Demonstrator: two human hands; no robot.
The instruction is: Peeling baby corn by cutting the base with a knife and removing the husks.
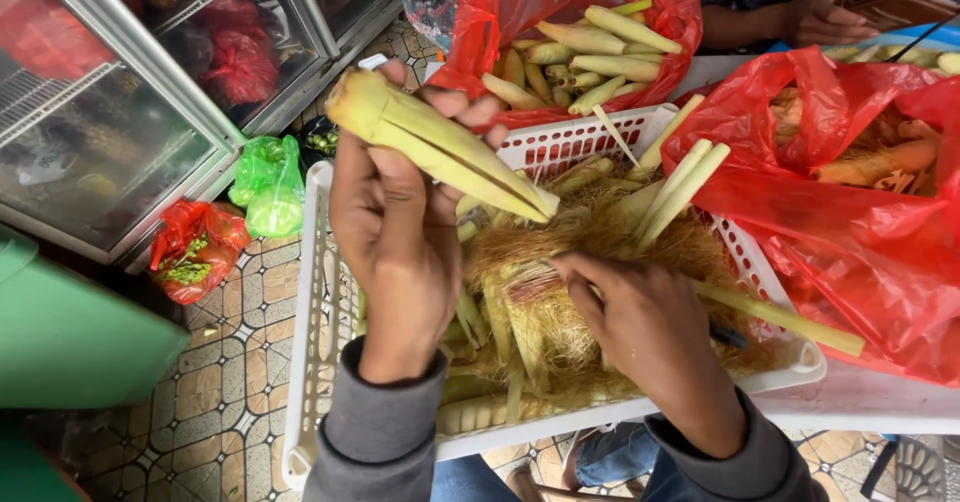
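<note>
Left hand (pixel 395 252) is raised over the white basket (pixel 310 312), fingers wrapped tight round the thick end of a baby corn ear (pixel 435 142), tip slanting down so the husk faces the other hand. Right hand (pixel 640 327) rests low in the heap of husks and silk (pixel 590 232), fingers curled; whether it pinches anything cannot be told. Red bags (pixel 850 232) of peeled ears sit just beyond the basket.

Bright even light, sharp focus, slight wide-angle edge stretch.
</note>
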